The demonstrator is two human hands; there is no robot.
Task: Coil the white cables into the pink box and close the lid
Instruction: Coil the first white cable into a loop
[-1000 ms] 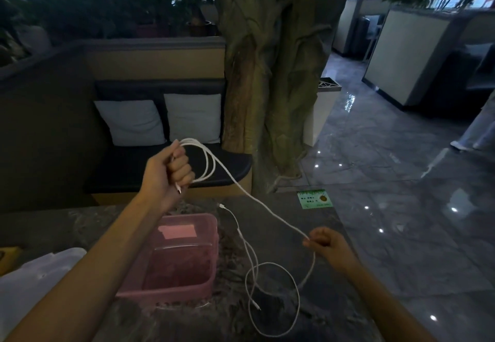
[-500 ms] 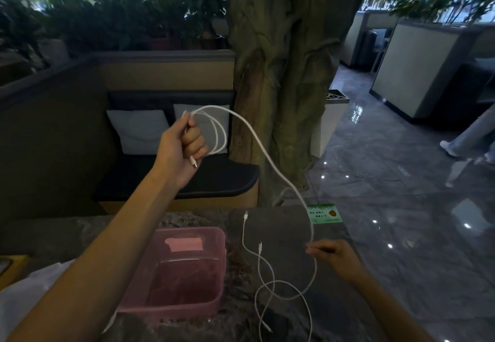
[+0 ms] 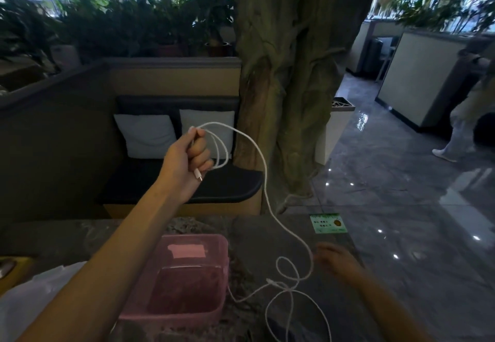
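The left hand is raised and clenched around several loops of the white cable, with 1 connector tip protruding below the fist. From this hand the cable descends to the right hand, which is blurred; its grip cannot be determined. Beyond that hand, loose cable lies curled on the table. The pink box sits open below the left forearm.

Tree trunk, cushions, green card
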